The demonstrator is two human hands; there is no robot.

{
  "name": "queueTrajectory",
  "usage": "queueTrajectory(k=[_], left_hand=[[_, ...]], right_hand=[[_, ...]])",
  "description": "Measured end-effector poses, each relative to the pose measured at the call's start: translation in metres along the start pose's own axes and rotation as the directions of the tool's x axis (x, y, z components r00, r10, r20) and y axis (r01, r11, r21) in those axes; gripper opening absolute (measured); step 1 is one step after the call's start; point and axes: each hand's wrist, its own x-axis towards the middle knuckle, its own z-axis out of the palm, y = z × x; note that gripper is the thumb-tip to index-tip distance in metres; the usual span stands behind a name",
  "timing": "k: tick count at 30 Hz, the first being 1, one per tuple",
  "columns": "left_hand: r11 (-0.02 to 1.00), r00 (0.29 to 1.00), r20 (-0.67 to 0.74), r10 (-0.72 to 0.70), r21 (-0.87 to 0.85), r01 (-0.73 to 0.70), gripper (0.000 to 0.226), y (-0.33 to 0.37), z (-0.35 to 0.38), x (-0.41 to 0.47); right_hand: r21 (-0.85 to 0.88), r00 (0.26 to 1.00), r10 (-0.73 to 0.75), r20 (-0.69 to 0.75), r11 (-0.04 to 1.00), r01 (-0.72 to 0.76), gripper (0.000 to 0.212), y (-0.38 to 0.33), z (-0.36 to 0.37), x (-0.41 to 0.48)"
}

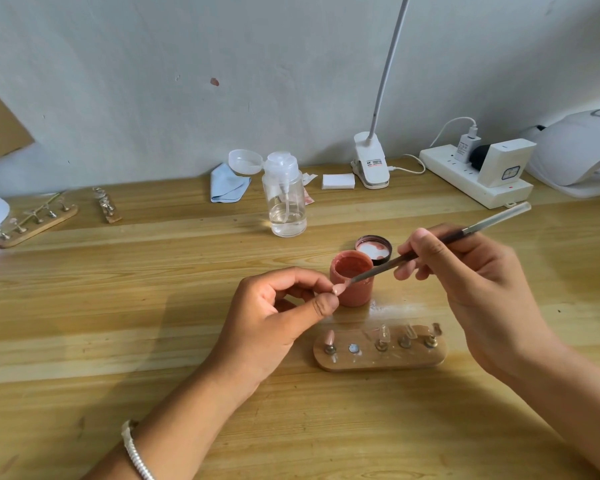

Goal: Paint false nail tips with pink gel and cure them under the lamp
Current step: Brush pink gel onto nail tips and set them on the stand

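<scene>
At the centre of the frame, the left hand pinches 1 pink-coated nail tip between thumb and index finger, with the other fingers curled under. The tip sits just in front of the open pink gel jar, whose lid lies inverted just behind it. The right hand, at centre right, grips the brush in a pen hold, thumb and fingers curled round the shaft. The bristle end touches the pinched tip.

Below the jar, the wooden holder lies on the table with 5 posts:
- The leftmost carries 1 painted tip.
- The 2nd shows only its metal disc.
- The remaining 3 carry clear tips.

A clear pump bottle stands at upper centre. A white domed lamp sits at the upper right edge, beside a power strip.
</scene>
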Motion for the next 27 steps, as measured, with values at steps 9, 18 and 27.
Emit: queueTrajectory(k=[9,18,27], left_hand=[[1.0,1.0,-0.004,-0.002,0.0,0.002,0.012,0.001,0.0,0.0],[0.999,1.0,-0.001,0.009,-0.034,-0.009,0.01,0.003,0.001,-0.001],[0.996,0.993,0.079,0.088,0.022,-0.09,0.004,0.004,-0.001,-0.003]], right_hand=[[0.039,0.995,-0.061,0.085,0.998,0.058,0.018,-0.001,0.003,-0.004],[-0.004,0.998,0.019,-0.067,1.0,-0.019,0.024,-0.001,0.001,0.001],[-0.033,0.986,0.012,-0.165,0.999,-0.018,0.018,-0.001,-0.009,0.009]])
